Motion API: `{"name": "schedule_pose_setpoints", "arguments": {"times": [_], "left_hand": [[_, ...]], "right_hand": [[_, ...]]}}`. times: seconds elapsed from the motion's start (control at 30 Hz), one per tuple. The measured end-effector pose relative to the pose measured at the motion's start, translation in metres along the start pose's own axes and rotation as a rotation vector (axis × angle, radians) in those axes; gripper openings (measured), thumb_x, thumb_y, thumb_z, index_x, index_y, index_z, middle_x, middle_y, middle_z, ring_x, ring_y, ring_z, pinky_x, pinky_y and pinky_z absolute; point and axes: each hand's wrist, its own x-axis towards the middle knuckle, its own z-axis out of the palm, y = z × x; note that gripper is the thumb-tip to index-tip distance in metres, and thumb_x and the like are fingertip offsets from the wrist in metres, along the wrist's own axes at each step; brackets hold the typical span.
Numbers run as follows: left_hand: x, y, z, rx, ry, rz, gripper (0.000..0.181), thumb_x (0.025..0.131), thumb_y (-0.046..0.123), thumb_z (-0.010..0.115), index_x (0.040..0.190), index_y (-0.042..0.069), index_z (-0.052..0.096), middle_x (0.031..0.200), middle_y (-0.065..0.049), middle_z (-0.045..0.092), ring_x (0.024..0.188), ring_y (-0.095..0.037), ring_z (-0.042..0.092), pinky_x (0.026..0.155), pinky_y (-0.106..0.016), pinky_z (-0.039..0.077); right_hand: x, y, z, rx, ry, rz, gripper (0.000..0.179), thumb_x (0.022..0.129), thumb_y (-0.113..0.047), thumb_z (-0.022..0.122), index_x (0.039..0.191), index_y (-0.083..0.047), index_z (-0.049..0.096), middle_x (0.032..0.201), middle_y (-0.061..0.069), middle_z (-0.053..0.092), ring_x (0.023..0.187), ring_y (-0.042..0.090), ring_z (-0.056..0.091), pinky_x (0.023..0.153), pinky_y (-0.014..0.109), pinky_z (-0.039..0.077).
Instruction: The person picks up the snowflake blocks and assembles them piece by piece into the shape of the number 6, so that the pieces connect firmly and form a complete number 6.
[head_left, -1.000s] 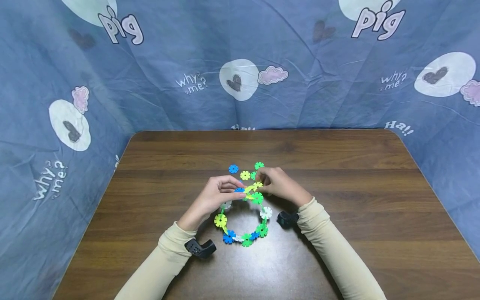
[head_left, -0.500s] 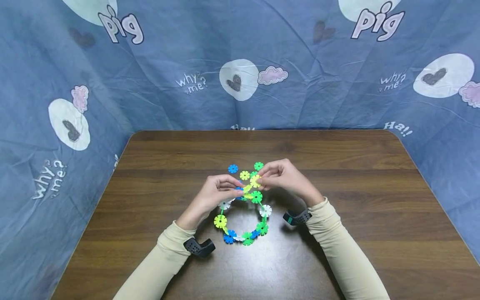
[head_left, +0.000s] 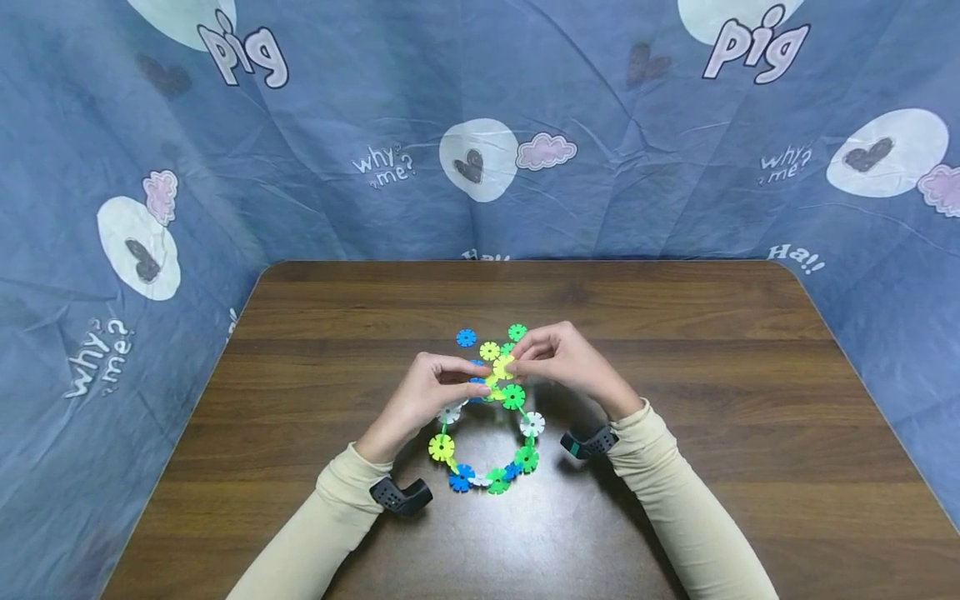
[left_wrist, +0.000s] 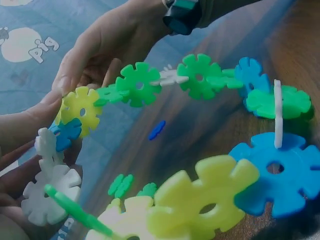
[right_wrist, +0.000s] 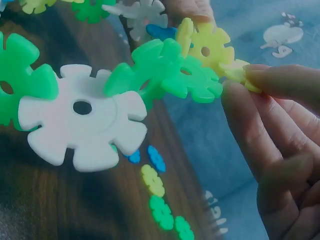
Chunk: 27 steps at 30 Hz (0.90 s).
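1. Both hands work at the far side of a ring of interlocked plastic snowflake discs in green, yellow, blue and white (head_left: 487, 433), which lies on the brown wooden table (head_left: 675, 333).
2. Left hand (head_left: 431, 392) pinches the ring near a blue disc; right hand (head_left: 562, 358) pinches a pale yellow disc (head_left: 504, 367) at the same joint.
3. Progress, as judged: most of the ring is linked; the top joint looks unfinished.
4. Three loose discs (blue (head_left: 467, 337), yellow (head_left: 489, 351), green (head_left: 517, 332)) lie just beyond; nothing obstructs.
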Motion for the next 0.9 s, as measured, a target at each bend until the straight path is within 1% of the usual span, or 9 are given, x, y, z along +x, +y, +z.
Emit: {"name": "schedule_pose_setpoints", "arguments": {"times": [0.07,0.1,0.17,0.2,0.4,0.57,0.77,0.87,0.9], "left_hand": [[-0.0004,0.0000,0.0000,0.023,-0.003,0.028,0.026,0.088,0.011,0.083,0.111,0.002,0.079,0.114,-0.016,0.078,0.095,-0.014,0.076,0.080,-0.024,0.062],[-0.0008,0.0004,0.0000,0.032,-0.005,0.040,0.025,0.088,0.011,0.082,0.110,0.001,0.079,0.113,-0.016,0.078,0.094,-0.015,0.075,0.079,-0.024,0.062],[-0.0014,0.0007,0.0007,0.044,-0.012,0.060,0.022,0.088,0.010,0.082,0.109,0.001,0.080,0.112,-0.017,0.078,0.094,-0.015,0.075,0.078,-0.024,0.062],[-0.0016,0.0007,0.0012,0.044,-0.016,0.068,0.021,0.088,0.009,0.081,0.108,0.001,0.080,0.111,-0.017,0.078,0.094,-0.014,0.075,0.078,-0.024,0.062],[-0.0019,-0.0004,0.0052,0.009,-0.026,0.103,0.019,0.089,0.002,0.079,0.106,-0.005,0.078,0.112,-0.023,0.076,0.094,-0.007,0.073,0.080,-0.023,0.062],[-0.0019,-0.0012,0.0072,0.000,-0.031,0.096,0.019,0.089,0.003,0.079,0.106,-0.006,0.078,0.111,-0.023,0.076,0.095,-0.005,0.072,0.081,-0.023,0.062],[-0.0010,-0.0016,0.0080,-0.016,-0.019,0.080,0.019,0.090,0.002,0.078,0.107,-0.006,0.078,0.112,-0.023,0.076,0.095,-0.004,0.072,0.083,-0.024,0.062],[0.0003,-0.0017,0.0077,-0.045,-0.008,0.062,0.020,0.090,0.001,0.077,0.109,-0.006,0.077,0.113,-0.025,0.075,0.094,-0.003,0.073,0.083,-0.024,0.062],[0.0005,-0.0013,0.0076,-0.054,-0.004,0.060,0.020,0.090,0.001,0.077,0.109,-0.007,0.077,0.113,-0.025,0.075,0.094,-0.003,0.073,0.083,-0.024,0.062]], "right_hand": [[0.0001,0.0005,0.0006,-0.015,0.000,-0.004,0.009,0.091,-0.012,0.079,0.095,-0.004,0.077,0.083,0.012,0.079,0.065,0.022,0.072,0.053,0.027,0.053],[-0.0001,0.0008,0.0007,-0.028,0.001,-0.005,0.008,0.091,-0.013,0.078,0.094,-0.005,0.077,0.083,0.012,0.079,0.062,0.021,0.070,0.050,0.026,0.048],[-0.0002,0.0014,0.0007,-0.044,-0.001,-0.009,0.006,0.091,-0.012,0.078,0.093,-0.006,0.078,0.081,0.012,0.079,0.056,0.022,0.064,0.046,0.024,0.041],[-0.0002,0.0013,0.0008,-0.044,-0.002,-0.011,0.005,0.091,-0.012,0.078,0.093,-0.007,0.079,0.081,0.012,0.079,0.055,0.023,0.063,0.046,0.024,0.041],[0.0001,-0.0001,0.0007,-0.061,-0.011,-0.034,0.006,0.091,-0.008,0.077,0.094,-0.004,0.078,0.082,0.015,0.079,0.065,0.034,0.072,0.049,0.029,0.050],[0.0001,-0.0012,0.0009,-0.090,-0.015,-0.043,0.008,0.091,-0.008,0.076,0.094,-0.002,0.078,0.082,0.017,0.078,0.070,0.040,0.073,0.057,0.039,0.059],[0.0000,-0.0017,0.0039,-0.055,-0.001,-0.058,0.008,0.091,-0.005,0.076,0.094,0.001,0.077,0.082,0.018,0.077,0.070,0.037,0.073,0.070,0.054,0.063],[0.0001,-0.0002,0.0054,-0.030,0.030,-0.045,0.009,0.090,-0.007,0.077,0.094,0.000,0.077,0.082,0.017,0.077,0.072,0.034,0.074,0.073,0.056,0.063],[0.0001,0.0007,0.0057,-0.017,0.041,-0.037,0.009,0.090,-0.008,0.078,0.094,0.000,0.077,0.083,0.018,0.077,0.072,0.032,0.075,0.073,0.054,0.063]]}}
